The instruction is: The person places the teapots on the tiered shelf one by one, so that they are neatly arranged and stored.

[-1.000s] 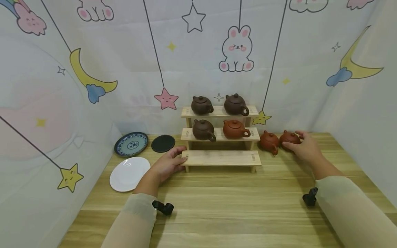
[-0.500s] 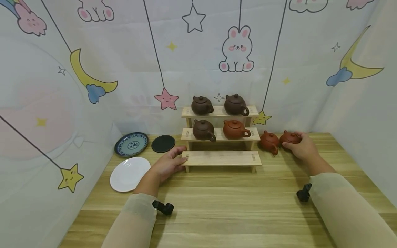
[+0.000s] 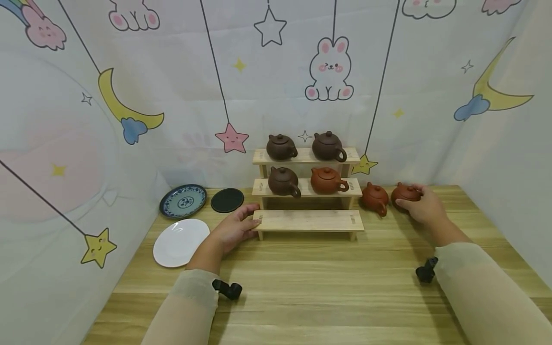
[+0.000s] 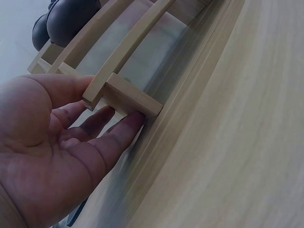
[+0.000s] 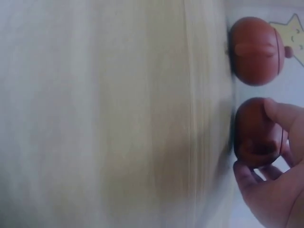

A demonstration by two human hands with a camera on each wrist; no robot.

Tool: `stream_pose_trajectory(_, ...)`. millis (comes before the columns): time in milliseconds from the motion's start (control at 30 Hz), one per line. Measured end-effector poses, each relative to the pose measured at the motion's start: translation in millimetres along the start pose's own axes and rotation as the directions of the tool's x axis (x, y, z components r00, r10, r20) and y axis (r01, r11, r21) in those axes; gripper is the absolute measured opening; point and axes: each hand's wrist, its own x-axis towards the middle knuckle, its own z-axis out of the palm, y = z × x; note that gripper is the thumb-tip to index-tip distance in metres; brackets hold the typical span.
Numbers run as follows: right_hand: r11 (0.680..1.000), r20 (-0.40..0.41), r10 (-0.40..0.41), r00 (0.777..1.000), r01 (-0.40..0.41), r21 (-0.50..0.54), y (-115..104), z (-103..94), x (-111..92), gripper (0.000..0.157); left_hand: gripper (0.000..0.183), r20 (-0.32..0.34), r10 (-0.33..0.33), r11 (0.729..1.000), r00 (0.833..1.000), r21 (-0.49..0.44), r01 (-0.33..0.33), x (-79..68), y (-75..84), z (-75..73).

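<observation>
My left hand [image 3: 230, 232] grips the left end of the lowest tier of a stepped wooden display stand [image 3: 308, 219]. In the left wrist view, the thumb lies on the board [image 4: 126, 52] and the fingers touch its leg [image 4: 133, 95]. Far to the right, my right hand [image 3: 427, 209] holds a small reddish-brown teapot [image 3: 404, 193], thumb on one side and fingers on the other. That teapot [image 5: 256, 126] sits at tabletop level in the right wrist view; whether it touches the table cannot be told. Beside it stands another red teapot [image 3: 373, 196], apart from it.
On the stand's upper tiers are two dark teapots [image 3: 281, 147] [image 3: 328, 146], then a dark one [image 3: 282, 181] and an orange-red one [image 3: 326, 180]. At left lie a blue patterned plate [image 3: 183, 201], a black round coaster [image 3: 227, 200] and a white plate [image 3: 181, 243]. A cloth backdrop [image 3: 194, 72] rises behind.
The right hand has closed more around the right-hand red teapot, which has shifted slightly right, widening its gap from the neighbouring teapot. The left hand stays on the stand.
</observation>
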Motion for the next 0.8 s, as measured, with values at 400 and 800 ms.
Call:
stream_pose_trajectory(400, 0.999, -0.043, -0.009, 0.999, 0.011, 0.044, 0, -16.3, -50, 0.101, 0.059, 0.006, 0.009, 1.0, 1.0, -0.002, -0.009, 0.6, -0.9, 0.5)
stream_pose_trajectory(800, 0.983, 0.01, -0.106, 0.994, 0.103, 0.155, -33, -4.6, -98, 0.096, 0.059, -0.015, -0.012, 1.0, 1.0, 0.007, 0.012, 1.8, -1.2, -0.8)
